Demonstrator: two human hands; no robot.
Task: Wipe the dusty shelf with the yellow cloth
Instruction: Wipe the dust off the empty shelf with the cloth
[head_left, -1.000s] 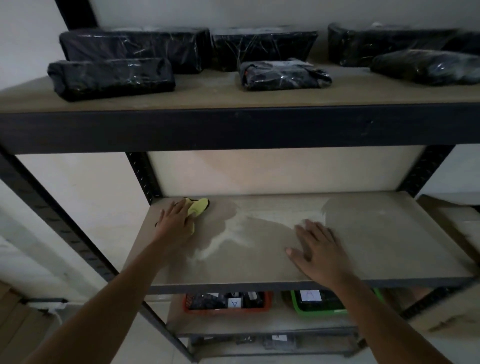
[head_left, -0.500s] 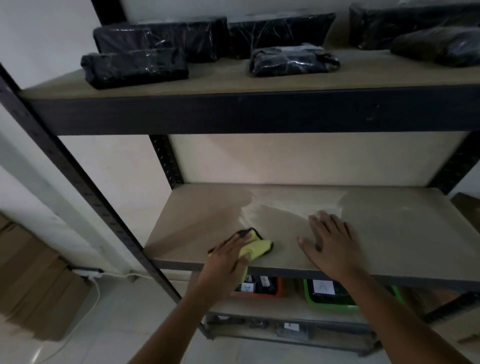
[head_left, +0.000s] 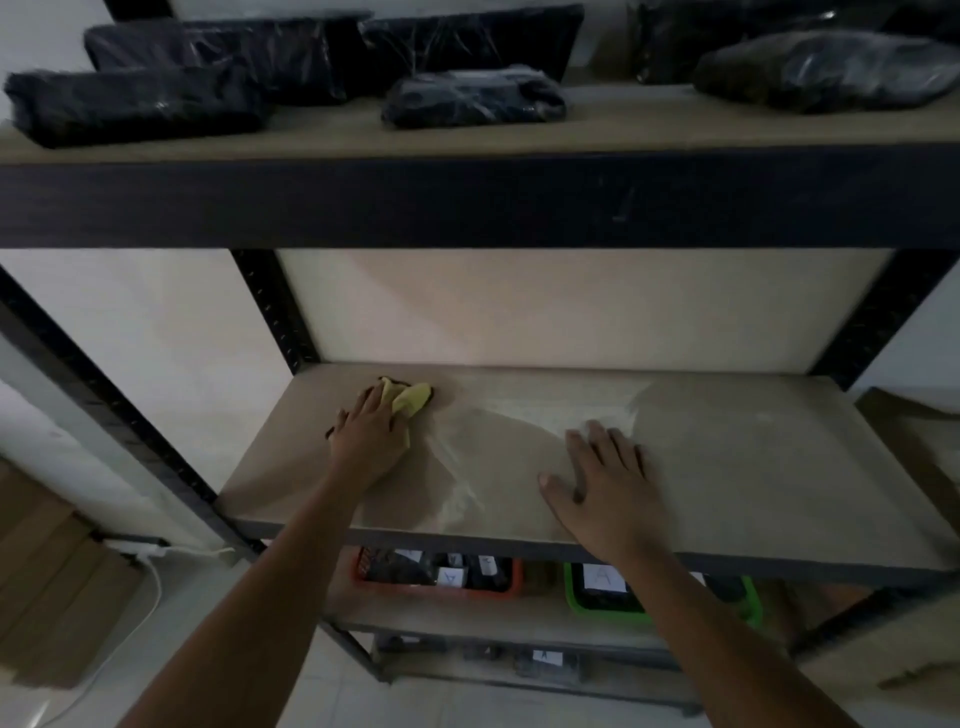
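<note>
**Wiping pass in hand: cloth at the rear left of the shelf**

We are mid-wipe. Our left hand presses the crumpled yellow cloth onto the bare beige board shelf, fingers laid over the cloth and partly curled on it. The cloth sits near the rear left of the board, close to the black perforated upright. Our right hand lies flat on the board towards the front, fingers straight and spread, holding nothing; we judge that it braces us.

A pale streak of dust runs between the two hands and down towards the front edge. We judge the left part of the board wiped. The next move calls for a firm sweep rightwards through that streak, and the right hand must lift clear first.

The cloth is bunched, so its axis is loose: the visible part runs roughly left to right, its free end pointing right and away from us.
</note>
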